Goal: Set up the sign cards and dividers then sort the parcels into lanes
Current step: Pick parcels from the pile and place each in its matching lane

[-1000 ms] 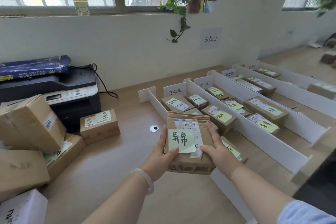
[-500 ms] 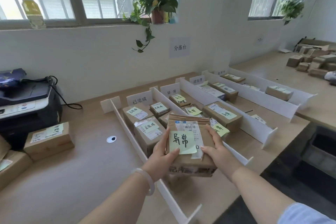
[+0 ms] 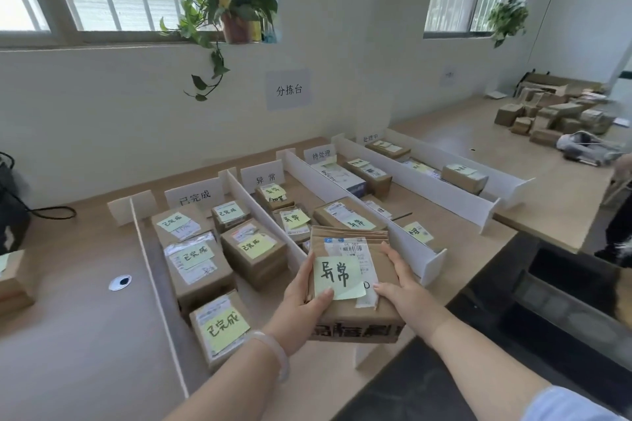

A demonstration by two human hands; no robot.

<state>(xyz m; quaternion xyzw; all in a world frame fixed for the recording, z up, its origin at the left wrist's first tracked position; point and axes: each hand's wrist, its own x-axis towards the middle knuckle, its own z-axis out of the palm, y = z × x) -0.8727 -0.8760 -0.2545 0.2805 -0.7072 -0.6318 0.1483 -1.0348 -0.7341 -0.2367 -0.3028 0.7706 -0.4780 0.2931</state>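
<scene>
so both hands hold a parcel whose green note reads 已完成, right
Not quite. The left hand and right hand do hold the parcel, but its green note reads 异常, not 已完成. The head view shows it.

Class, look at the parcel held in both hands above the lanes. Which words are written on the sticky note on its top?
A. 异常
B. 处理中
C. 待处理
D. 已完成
A: the sticky note on the parcel, which the left hand and the right hand hold, reads 异常, the same words as the sign card at the head of the second lane from the left.
</scene>
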